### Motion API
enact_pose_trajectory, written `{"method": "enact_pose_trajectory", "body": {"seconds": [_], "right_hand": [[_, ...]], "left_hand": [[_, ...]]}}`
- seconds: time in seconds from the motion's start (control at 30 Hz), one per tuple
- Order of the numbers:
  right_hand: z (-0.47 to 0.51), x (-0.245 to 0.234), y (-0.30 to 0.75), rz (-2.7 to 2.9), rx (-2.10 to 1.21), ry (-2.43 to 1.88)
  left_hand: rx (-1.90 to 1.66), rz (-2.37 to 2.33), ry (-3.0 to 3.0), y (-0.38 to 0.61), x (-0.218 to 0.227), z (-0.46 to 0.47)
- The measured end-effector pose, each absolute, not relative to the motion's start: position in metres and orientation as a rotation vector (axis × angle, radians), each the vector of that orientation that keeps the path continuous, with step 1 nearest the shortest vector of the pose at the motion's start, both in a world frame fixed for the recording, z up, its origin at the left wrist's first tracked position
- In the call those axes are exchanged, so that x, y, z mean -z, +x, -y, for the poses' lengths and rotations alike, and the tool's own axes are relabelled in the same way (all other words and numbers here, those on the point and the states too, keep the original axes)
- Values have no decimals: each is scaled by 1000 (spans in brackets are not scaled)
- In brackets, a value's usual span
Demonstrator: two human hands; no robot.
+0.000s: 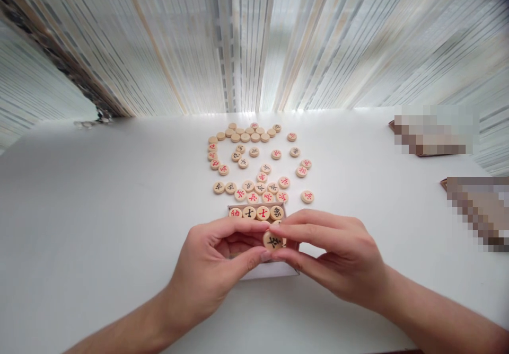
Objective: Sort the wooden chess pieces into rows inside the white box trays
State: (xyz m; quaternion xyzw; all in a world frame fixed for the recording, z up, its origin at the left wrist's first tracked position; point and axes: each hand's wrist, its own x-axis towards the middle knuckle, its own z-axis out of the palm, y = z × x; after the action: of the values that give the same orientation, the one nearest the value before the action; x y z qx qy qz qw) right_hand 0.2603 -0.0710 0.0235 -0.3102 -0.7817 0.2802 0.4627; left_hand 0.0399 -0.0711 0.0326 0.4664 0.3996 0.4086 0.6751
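Xiangqi piece is pinched by left hand and right hand, both angled inward, fingers arched.

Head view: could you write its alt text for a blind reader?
A person's left hand and right hand hold a black-marked round piece over an open box of similar pieces. Beyond it, more pieces, red-marked, black-marked or blank on top, lie on a white table before striped curtains.

From here, a white table carries an open box beneath the grip, loose round game pieces scattered beyond it, and two blurred-out objects well off to its right.
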Motion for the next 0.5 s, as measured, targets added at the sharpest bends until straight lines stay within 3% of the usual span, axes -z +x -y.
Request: {"method": "enact_pose_trajectory", "body": {"seconds": [0.5], "right_hand": [[79, -21, 257, 2060, -315, -830]], "left_hand": [[-844, -918, 885, 42, -36, 68]]}}
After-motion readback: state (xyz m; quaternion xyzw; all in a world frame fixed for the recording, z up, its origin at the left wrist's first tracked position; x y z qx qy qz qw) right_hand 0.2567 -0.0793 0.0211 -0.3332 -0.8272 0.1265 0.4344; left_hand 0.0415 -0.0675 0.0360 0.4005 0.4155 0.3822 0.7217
